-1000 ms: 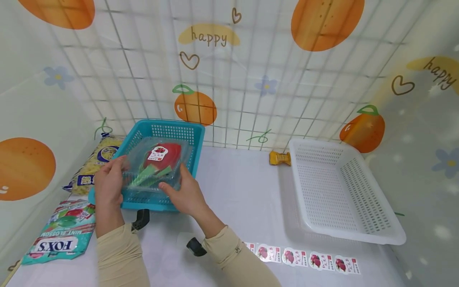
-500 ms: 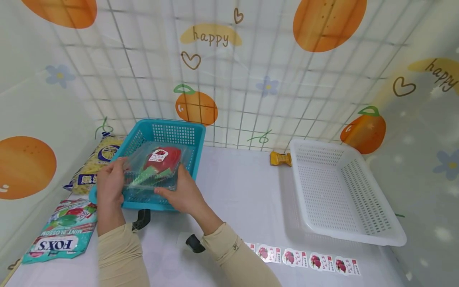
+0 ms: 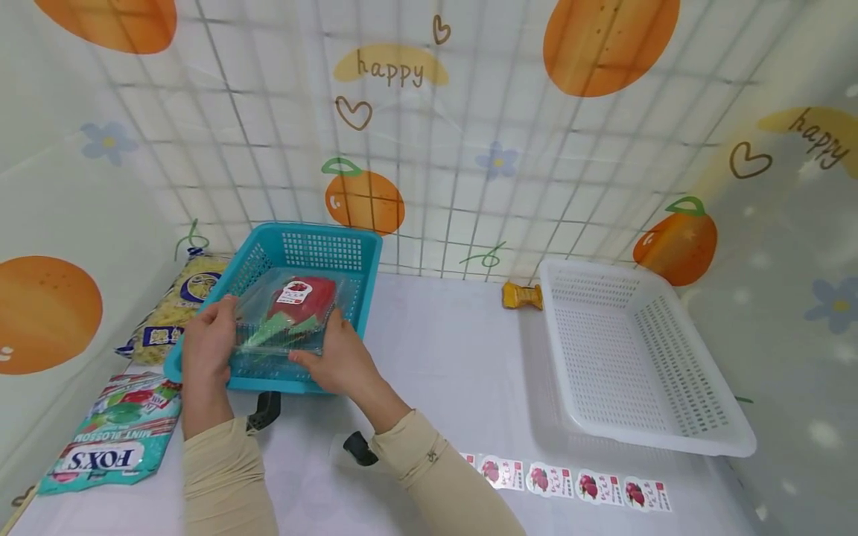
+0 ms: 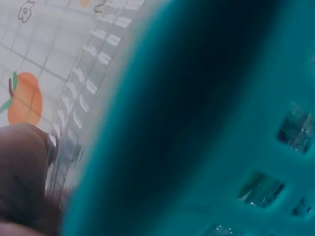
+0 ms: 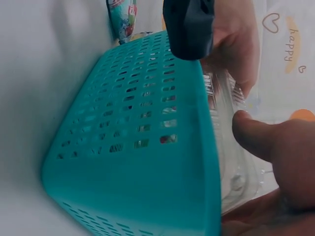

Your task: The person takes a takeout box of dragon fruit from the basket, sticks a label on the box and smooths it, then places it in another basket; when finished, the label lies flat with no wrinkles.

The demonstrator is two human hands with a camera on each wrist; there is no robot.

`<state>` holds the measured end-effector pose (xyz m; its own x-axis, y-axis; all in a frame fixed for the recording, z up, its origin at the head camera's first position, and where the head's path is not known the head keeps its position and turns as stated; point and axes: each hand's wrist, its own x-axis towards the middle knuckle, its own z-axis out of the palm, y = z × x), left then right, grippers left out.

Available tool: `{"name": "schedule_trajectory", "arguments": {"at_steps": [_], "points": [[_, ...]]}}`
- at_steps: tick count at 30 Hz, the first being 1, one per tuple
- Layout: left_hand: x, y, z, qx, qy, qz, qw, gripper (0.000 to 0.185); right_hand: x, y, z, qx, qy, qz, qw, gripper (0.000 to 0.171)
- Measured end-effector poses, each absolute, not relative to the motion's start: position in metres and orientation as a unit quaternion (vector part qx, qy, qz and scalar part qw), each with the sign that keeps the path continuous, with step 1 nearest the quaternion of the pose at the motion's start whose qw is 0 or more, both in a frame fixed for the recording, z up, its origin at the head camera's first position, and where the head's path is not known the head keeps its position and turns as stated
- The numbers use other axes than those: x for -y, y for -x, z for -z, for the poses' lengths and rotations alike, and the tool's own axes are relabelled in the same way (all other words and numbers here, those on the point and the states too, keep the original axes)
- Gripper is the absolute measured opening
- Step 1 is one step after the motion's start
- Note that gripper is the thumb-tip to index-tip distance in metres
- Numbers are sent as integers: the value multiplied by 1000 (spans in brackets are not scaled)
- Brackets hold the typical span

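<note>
Head view shows the left hand [image 3: 209, 344] and right hand [image 3: 337, 359] gripping the two near corners of a clear plastic clamshell box [image 3: 290, 316], fingers curled round its edges. Inside lies a red dragon fruit [image 3: 303, 296] with green tips, and a small fruit sticker [image 3: 295, 292] sits on the lid. The box is held low inside the teal basket [image 3: 365, 277], over its near half; whether it touches the basket floor cannot be told. The right wrist view shows the thumb [image 5: 256, 135] pressed on the clear lid just beside the basket's wall.

By the look of it, the step in hand is setting the labelled box into the basket; the next move likely calls for lowering it flat and letting go with both hands.

Around them, a white tabletop [image 3: 436, 357] carries a strip of fruit stickers [image 3: 566, 482], a white basket [image 3: 643, 357], a small yellow packet [image 3: 523, 295], a FOX'S mint bag [image 3: 110, 443] and a yellow snack bag [image 3: 177, 301]. Behind stands a wire grid wall [image 3: 429, 149] with an orange-patterned backdrop.
</note>
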<state>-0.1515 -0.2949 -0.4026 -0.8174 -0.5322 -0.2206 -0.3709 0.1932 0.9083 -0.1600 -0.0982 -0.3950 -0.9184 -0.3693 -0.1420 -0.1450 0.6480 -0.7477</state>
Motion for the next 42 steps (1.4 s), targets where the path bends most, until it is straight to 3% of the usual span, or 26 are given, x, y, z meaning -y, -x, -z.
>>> {"name": "schedule_trajectory", "arguments": {"at_steps": [20,42], "points": [[291,159,408,835,-287,467,49,77,110,159,394,-928,114,330,129,95],[289,165,408,864,-274,421,-11,84,119,161,391,-952,109,247,144,87]]}}
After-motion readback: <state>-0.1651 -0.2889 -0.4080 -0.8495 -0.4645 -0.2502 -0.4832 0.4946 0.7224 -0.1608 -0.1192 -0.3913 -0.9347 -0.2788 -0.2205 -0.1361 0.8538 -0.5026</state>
